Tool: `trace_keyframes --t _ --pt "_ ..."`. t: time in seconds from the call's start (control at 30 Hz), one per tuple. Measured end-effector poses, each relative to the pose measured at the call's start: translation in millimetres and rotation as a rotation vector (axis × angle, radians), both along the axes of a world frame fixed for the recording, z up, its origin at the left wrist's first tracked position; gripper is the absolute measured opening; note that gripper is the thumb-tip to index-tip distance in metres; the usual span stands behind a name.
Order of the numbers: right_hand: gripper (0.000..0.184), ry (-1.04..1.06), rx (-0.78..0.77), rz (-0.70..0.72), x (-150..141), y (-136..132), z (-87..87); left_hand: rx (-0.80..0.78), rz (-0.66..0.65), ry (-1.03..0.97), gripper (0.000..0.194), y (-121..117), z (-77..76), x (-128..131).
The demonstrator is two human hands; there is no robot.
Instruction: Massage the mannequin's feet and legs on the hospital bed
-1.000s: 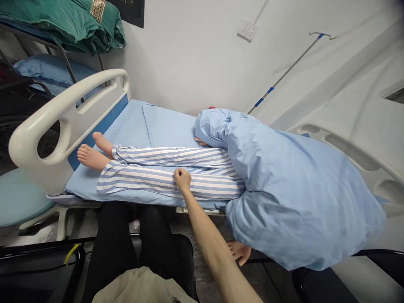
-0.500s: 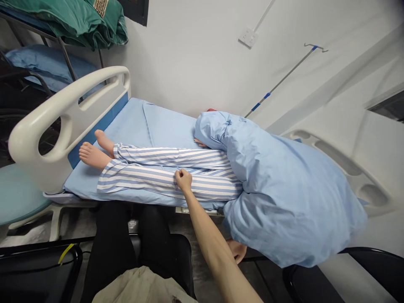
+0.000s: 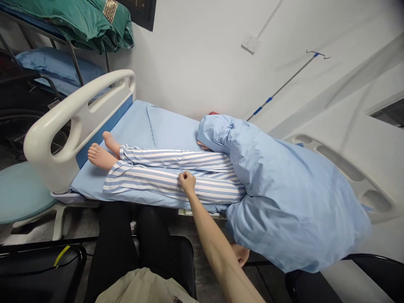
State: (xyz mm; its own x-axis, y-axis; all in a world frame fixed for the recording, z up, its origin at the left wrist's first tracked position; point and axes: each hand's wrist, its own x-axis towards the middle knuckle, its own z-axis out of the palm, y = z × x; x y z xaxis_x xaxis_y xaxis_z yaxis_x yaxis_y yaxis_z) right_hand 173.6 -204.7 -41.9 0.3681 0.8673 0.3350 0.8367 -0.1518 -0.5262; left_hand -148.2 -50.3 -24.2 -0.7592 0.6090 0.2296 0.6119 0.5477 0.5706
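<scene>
My right hand (image 3: 187, 182) is closed in a fist over the nearer thigh of a figure lying on the bed, with nothing visible in the fingers. Blue-and-white striped trousers (image 3: 148, 179) cover the figure's legs, and the bare feet (image 3: 100, 158) look like a manikin's. A bunched light-blue quilt (image 3: 290, 189) hides the upper body. From under the quilt, fingers (image 3: 202, 145) show on the far side and a hand (image 3: 241, 254) hangs on the near side. My left hand is out of view.
A cream bed-end board (image 3: 78, 99) stands at the left, another board (image 3: 341, 162) at the right. Behind the bed rises an IV pole (image 3: 284, 86). A pale-green round stool (image 3: 22, 193) is at lower left, with black chairs (image 3: 38, 273) along the near side.
The view has shifted slightly, so everything sits a little farther right and lower. My right fist stays over the same part of the striped trousers.
</scene>
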Motion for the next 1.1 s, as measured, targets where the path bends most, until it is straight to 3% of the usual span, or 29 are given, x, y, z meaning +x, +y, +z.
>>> trace_keyframes --t 0.6,0.93,1.1 --pt "0.029 -0.001 0.017 -0.008 -2 -1 2.4 0.031 0.005 -0.012 0.035 -2 2.7 1" --pt "0.028 0.007 0.033 0.009 0 -2 0.7 0.049 -0.039 -0.097 0.045 -6 8.9 2" --pt "0.028 0.006 0.033 0.007 0 -2 0.5 0.047 -0.078 -0.184 0.043 -12 18.9 4"
